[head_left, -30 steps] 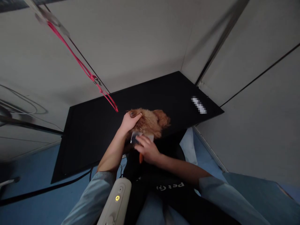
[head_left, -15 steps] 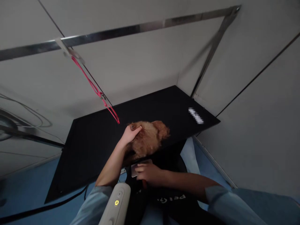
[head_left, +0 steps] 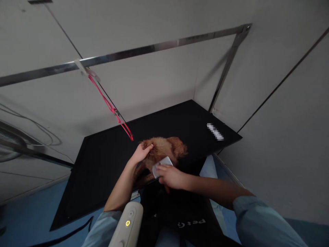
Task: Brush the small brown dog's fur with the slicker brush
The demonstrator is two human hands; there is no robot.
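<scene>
A small brown curly-haired dog [head_left: 164, 145] is on the black grooming table [head_left: 108, 154], close to its near edge. My left hand [head_left: 141, 152] is closed on the fur at the dog's left end, thumb on top; the fingers beneath are hidden. In my right hand [head_left: 174, 176] is a slicker brush [head_left: 168, 160] with a flat, pale rectangular head. Its head lies against the dog's near side, and my fingers rest over its back. A bit of reddish handle shows under the hand.
A pink loop leash [head_left: 110, 107] hangs from a metal bar [head_left: 144, 50] over the table, its end left of the dog. A blurred-out white object [head_left: 215, 131] lies at the table's right end. A pale device with a yellow light [head_left: 128, 223] is near my left forearm.
My right hand has raised the brush from below the table edge up onto the dog's near side. My left hand keeps its hold. The camera view has tilted slightly upward.
</scene>
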